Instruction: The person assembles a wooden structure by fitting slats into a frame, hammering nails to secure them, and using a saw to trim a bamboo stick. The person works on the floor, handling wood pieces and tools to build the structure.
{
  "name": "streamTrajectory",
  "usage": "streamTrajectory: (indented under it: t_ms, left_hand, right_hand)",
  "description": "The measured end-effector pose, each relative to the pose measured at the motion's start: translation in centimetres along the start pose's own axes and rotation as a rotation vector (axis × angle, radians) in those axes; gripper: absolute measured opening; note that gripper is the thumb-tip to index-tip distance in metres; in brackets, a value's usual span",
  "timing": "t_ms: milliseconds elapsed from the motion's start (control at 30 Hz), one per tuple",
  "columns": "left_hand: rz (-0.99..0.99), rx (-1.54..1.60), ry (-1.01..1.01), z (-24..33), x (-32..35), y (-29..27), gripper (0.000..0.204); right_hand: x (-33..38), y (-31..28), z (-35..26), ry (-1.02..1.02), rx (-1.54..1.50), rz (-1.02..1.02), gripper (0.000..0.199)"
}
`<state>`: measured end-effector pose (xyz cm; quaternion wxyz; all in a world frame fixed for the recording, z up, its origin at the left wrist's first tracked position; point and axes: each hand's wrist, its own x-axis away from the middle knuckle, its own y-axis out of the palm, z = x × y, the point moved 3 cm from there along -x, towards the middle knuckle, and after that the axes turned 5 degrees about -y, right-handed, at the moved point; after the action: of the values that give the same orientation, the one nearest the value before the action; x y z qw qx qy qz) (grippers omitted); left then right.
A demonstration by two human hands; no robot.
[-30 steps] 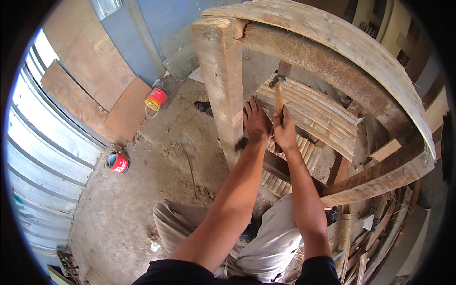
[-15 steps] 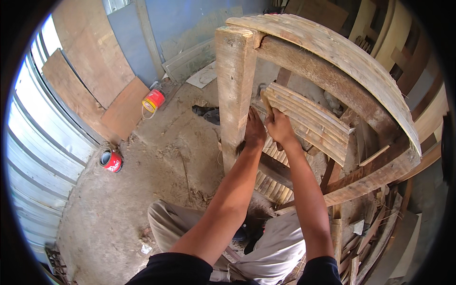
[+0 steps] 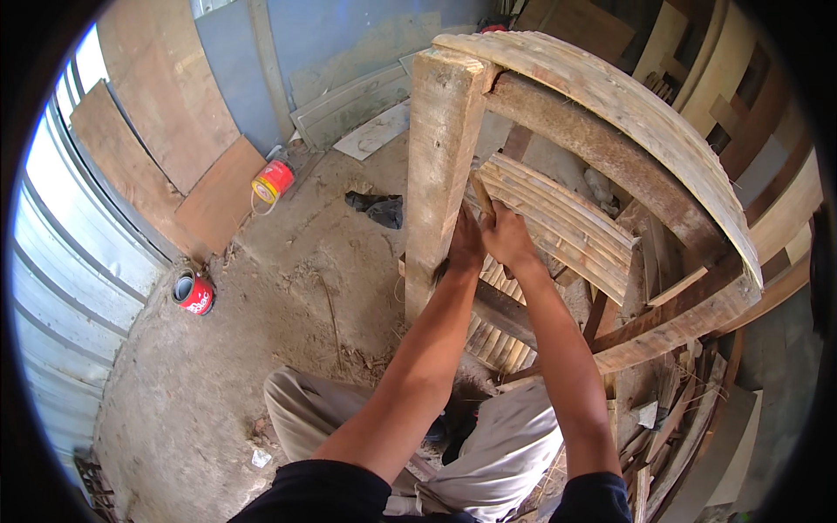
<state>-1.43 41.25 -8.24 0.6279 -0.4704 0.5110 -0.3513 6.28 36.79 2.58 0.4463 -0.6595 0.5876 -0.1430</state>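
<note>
My right hand (image 3: 507,236) is closed round the wooden handle of a hammer (image 3: 480,190), whose head is hard to make out beside the post. Close against it, my left hand (image 3: 467,241) reaches to the inner side of a thick wooden post (image 3: 440,148). Its fingers bend in there, partly hidden, and what they pinch does not show. The post belongs to a large wooden frame with a curved, slatted top (image 3: 610,91). Beyond my right hand, a panel of bamboo-like slats (image 3: 567,222) slopes inside the frame. More slats (image 3: 493,340) lie lower, below my wrists.
Two red cans, one open (image 3: 193,292) and one yellow-banded (image 3: 273,180), are on the dirt floor at left. A dark cloth-like thing (image 3: 377,209) lies behind the post. Boards (image 3: 166,96) lean by the metal wall; scrap wood (image 3: 689,418) is piled at right.
The view has shifted slightly, so the frame sits a little further right in it. Both hands stay by the post; the right has tilted slightly with the hammer.
</note>
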Motion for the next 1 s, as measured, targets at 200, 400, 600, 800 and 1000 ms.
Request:
streamTrajectory:
  t_ms: [200,400,600,800,1000]
  left_hand:
    - [0.073,0.123,0.031,0.6,-0.8,3.6,0.057]
    - [0.081,0.083,0.011,1.0,-1.3,5.3,0.055]
    - [0.169,-0.048,0.028,1.0,-1.7,6.1,0.054]
    - [0.074,0.114,-0.066,0.1,-0.6,2.8,0.068]
    - [-0.15,0.227,-0.062,-0.8,0.4,-2.0,0.078]
  right_hand:
    - [-0.1,1.1,1.0,0.02,-0.054,0.033,0.031]
    - [-0.8,1.3,1.8,0.089,-0.057,-0.01,0.025]
    - [-0.4,1.1,0.9,0.063,-0.008,0.033,0.029]
    - [-0.9,0.6,1.1,0.031,-0.004,0.084,0.028]
    - [-0.7,0.7,1.9,0.078,-0.111,0.056,0.028]
